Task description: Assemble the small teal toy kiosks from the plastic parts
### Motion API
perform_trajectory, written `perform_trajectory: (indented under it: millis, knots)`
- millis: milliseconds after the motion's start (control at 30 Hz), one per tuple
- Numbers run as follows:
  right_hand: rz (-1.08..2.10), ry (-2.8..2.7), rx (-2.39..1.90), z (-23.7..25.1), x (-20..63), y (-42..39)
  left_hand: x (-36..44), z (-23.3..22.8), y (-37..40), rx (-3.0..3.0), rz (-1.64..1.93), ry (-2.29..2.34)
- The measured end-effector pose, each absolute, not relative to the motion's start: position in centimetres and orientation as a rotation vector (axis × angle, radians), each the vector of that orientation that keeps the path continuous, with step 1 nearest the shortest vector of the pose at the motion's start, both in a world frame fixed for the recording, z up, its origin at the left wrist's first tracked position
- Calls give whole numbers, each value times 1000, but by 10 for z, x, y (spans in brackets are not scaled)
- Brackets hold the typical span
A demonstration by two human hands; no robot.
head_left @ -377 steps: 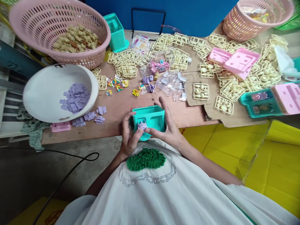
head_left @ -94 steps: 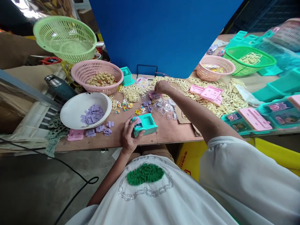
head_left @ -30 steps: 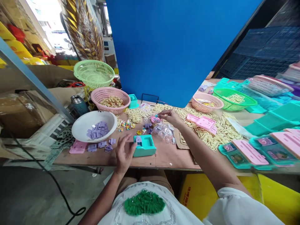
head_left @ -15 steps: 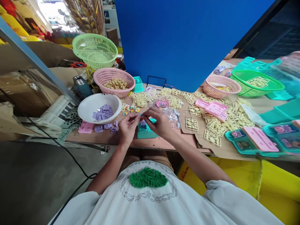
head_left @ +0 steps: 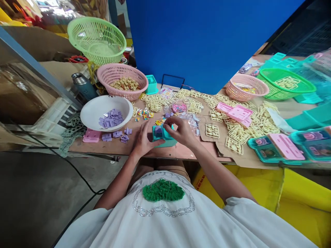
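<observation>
A small teal plastic box sits near the table's front edge, a purple piece set in its left part. My left hand grips the box from the left, thumb along its front face and fingers at its side. Over the right part of the box, my right hand is closed in a pinch; whatever its fingertips hold is hidden. Small colourful pieces lie just behind the box. Several purple plastic parts are scattered left of my left hand.
A white bowl of purple parts and a pink basket of beige pieces stand left. Cream part frames spread across the right. Pink panels and teal cases lie farther right. A blue panel rises behind.
My hands were together above the box, fingertips meeting on a small piece. Now they are apart: the left has come down onto the box's side, the right is over its right part.
</observation>
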State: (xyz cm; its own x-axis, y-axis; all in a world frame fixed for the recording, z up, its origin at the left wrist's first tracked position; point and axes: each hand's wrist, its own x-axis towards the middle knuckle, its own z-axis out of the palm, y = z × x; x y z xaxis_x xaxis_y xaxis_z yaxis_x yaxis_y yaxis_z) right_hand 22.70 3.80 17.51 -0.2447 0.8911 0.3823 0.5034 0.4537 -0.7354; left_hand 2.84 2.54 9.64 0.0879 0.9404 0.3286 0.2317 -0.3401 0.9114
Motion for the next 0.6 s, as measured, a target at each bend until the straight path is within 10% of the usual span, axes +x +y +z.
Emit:
perform_trajectory:
  millis: [600]
  knots:
    - [519, -1848, -1087, 157, 236, -20, 32, 115, -1, 2285, 1250, 1211]
